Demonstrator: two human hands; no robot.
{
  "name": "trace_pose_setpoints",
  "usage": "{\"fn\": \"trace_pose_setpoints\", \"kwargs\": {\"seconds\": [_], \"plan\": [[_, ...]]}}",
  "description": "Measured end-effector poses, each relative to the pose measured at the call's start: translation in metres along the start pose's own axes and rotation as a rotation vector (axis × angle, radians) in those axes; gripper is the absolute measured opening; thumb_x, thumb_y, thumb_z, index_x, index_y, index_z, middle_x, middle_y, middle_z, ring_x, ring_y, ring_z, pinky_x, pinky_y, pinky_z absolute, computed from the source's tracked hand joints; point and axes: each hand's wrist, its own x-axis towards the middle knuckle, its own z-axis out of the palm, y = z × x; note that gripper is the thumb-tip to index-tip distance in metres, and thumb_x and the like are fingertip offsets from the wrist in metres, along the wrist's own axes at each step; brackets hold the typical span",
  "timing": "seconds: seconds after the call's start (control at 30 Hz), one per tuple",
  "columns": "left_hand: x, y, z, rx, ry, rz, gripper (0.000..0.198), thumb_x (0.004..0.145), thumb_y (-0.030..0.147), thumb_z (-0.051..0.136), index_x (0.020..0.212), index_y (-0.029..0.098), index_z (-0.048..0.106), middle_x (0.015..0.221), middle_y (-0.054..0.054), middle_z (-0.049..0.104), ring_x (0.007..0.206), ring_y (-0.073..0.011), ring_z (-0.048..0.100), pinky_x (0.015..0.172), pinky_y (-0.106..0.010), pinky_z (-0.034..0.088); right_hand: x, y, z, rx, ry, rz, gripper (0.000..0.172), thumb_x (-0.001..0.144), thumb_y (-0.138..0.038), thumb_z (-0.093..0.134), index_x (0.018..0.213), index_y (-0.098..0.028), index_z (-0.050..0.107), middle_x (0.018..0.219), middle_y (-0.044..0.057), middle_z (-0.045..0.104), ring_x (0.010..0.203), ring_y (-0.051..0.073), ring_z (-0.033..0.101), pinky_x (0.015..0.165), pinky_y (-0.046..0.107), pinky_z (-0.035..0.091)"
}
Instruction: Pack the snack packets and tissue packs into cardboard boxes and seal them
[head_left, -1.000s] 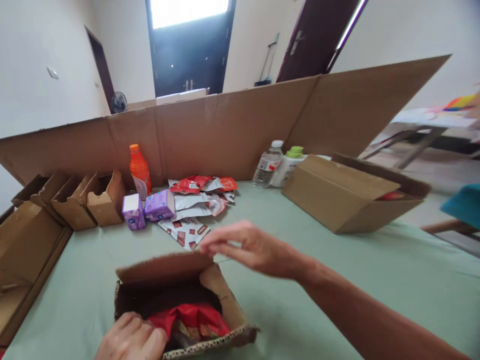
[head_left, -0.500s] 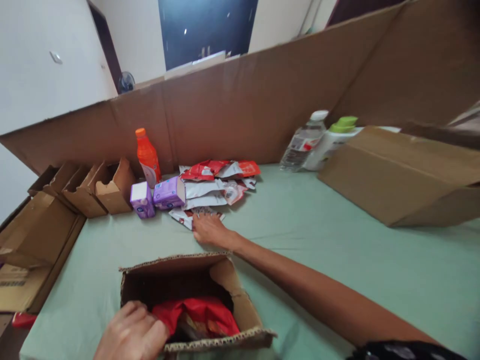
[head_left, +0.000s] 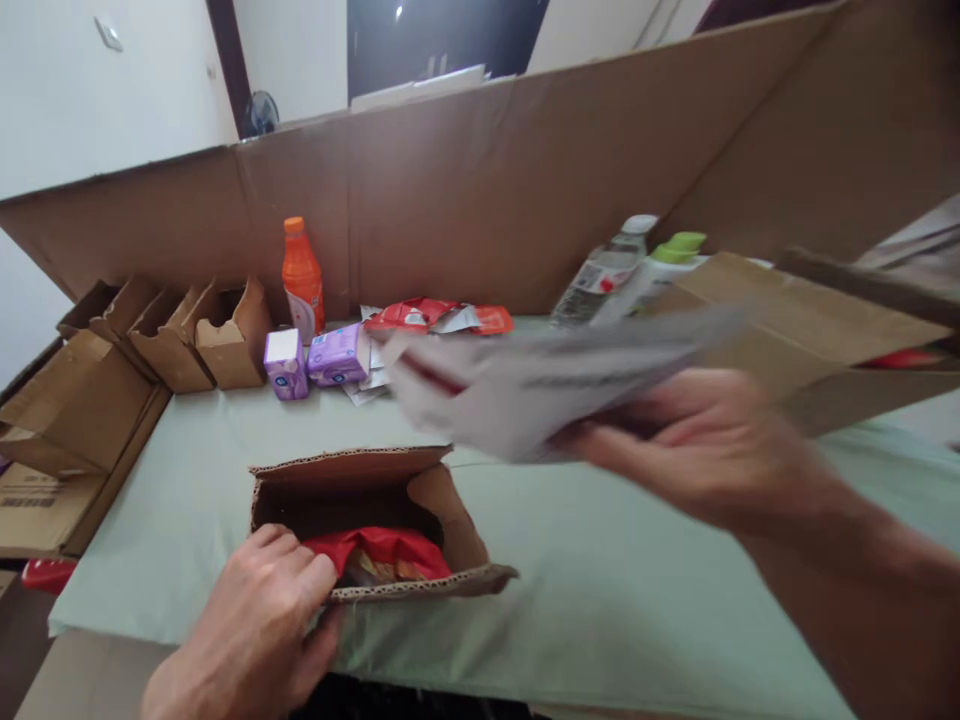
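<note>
At the front edge of the table, my left hand (head_left: 259, 610) grips the near left wall of an open cardboard box (head_left: 469, 525), its fingers hooked over the rim. Inside that box lies a red packet (head_left: 405, 550). My right hand (head_left: 697, 440) is closed on a silvery-grey packet (head_left: 517, 385), held in the air to the right of the box and blurred by motion. Behind it, partly covered, is a pile of red and white packets (head_left: 416, 314). Two purple packs (head_left: 337, 355) stand to the left of the pile.
An orange bottle (head_left: 301, 280) stands behind the purple packs. Small cardboard boxes (head_left: 236, 340) line the left side. At the right are a clear water bottle (head_left: 604, 275), a green-capped white bottle (head_left: 679, 250) and a larger cardboard box (head_left: 847, 330). A tall cardboard panel (head_left: 450, 200) closes off the back.
My right hand has lifted a packet from the front of the pile and brought it up, nearer and to the right. My left hand keeps its hold on the box. The view has shifted slightly.
</note>
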Motion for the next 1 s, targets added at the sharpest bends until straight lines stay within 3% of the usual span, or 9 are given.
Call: {"fn": "trace_pose_setpoints", "kwargs": {"seconds": [0.13, 0.23, 0.3, 0.47, 0.53, 0.7, 0.87, 0.9, 1.0], "plan": [[-0.007, 0.001, -0.005, 0.057, 0.128, 0.041, 0.013, 0.088, 0.011, 0.053, 0.084, 0.023, 0.055, 0.072, 0.000, 0.062, 0.066, -0.0210, 0.060, 0.067, -0.036, 0.051, 0.006, -0.024, 0.067, -0.580, -0.592, -0.115, 0.026, 0.083, -0.006, 0.051, 0.090, -0.019, 0.071, 0.079, 0.003, 0.073, 0.066, 0.014, 0.058, 0.062, 0.025, 0.040], [-0.015, 0.002, -0.010, 0.113, 0.217, 0.038, 0.008, 0.090, 0.015, 0.056, 0.092, 0.022, 0.057, 0.080, -0.003, 0.064, 0.072, -0.0213, 0.063, 0.066, -0.033, 0.054, 0.017, -0.027, 0.097, -0.894, -0.823, -0.066, 0.020, 0.079, -0.002, 0.053, 0.083, -0.016, 0.067, 0.080, 0.007, 0.073, 0.067, 0.015, 0.058, 0.062, 0.027, 0.034], [-0.019, 0.003, -0.012, 0.135, 0.228, 0.022, 0.008, 0.091, 0.015, 0.056, 0.095, 0.022, 0.058, 0.084, -0.004, 0.065, 0.073, -0.0213, 0.063, 0.062, -0.032, 0.053, 0.020, -0.035, 0.096, -0.902, -0.801, -0.084, 0.017, 0.081, -0.004, 0.054, 0.082, -0.017, 0.065, 0.081, 0.007, 0.073, 0.069, 0.015, 0.058, 0.063, 0.028, 0.034], [-0.018, 0.005, -0.007, 0.110, 0.174, -0.012, 0.011, 0.091, 0.011, 0.054, 0.088, 0.021, 0.054, 0.080, -0.002, 0.062, 0.070, -0.0208, 0.060, 0.061, -0.033, 0.051, 0.018, -0.062, 0.059, -0.464, -0.446, -0.257, 0.023, 0.088, -0.009, 0.049, 0.094, -0.021, 0.068, 0.075, -0.002, 0.069, 0.064, 0.011, 0.057, 0.060, 0.022, 0.040], [-0.016, 0.005, -0.005, 0.099, 0.159, -0.014, 0.013, 0.091, 0.010, 0.054, 0.084, 0.021, 0.053, 0.079, -0.002, 0.061, 0.069, -0.0204, 0.058, 0.062, -0.034, 0.051, 0.017, -0.061, 0.055, -0.430, -0.466, -0.246, 0.024, 0.088, -0.010, 0.049, 0.096, -0.022, 0.069, 0.075, -0.002, 0.070, 0.063, 0.012, 0.059, 0.058, 0.022, 0.041], [-0.019, 0.003, -0.005, 0.073, 0.199, -0.031, 0.010, 0.091, 0.011, 0.056, 0.087, 0.020, 0.058, 0.081, -0.003, 0.063, 0.075, -0.0222, 0.062, 0.069, -0.037, 0.055, 0.003, -0.044, 0.065, -0.586, -0.666, -0.127, 0.031, 0.087, -0.008, 0.049, 0.102, -0.022, 0.072, 0.086, 0.003, 0.076, 0.073, 0.016, 0.067, 0.067, 0.026, 0.048], [-0.026, 0.000, -0.007, 0.077, 0.127, -0.131, 0.007, 0.085, 0.014, 0.064, 0.089, 0.019, 0.064, 0.106, -0.014, 0.071, 0.098, -0.0308, 0.070, 0.080, -0.048, 0.063, -0.009, -0.057, 0.040, -0.401, -0.328, -0.333, 0.030, 0.094, -0.022, 0.053, 0.111, -0.039, 0.073, 0.080, 0.000, 0.076, 0.058, 0.018, 0.065, 0.050, 0.029, 0.049], [-0.026, -0.001, -0.007, 0.087, 0.100, -0.141, 0.009, 0.083, 0.014, 0.067, 0.091, 0.018, 0.065, 0.113, -0.017, 0.071, 0.103, -0.0338, 0.070, 0.084, -0.053, 0.063, -0.008, -0.060, 0.036, -0.383, -0.323, -0.356, 0.029, 0.093, -0.023, 0.056, 0.110, -0.040, 0.072, 0.078, -0.001, 0.075, 0.055, 0.018, 0.064, 0.047, 0.029, 0.047], [-0.025, -0.006, -0.008, 0.112, 0.066, -0.152, 0.013, 0.079, 0.017, 0.072, 0.089, 0.014, 0.066, 0.136, -0.029, 0.062, 0.124, -0.0444, 0.064, 0.095, -0.062, 0.059, -0.002, -0.059, 0.039, -0.462, -0.530, -0.285, 0.029, 0.089, -0.016, 0.054, 0.102, -0.032, 0.074, 0.074, -0.003, 0.075, 0.056, 0.015, 0.064, 0.050, 0.026, 0.045]]}}
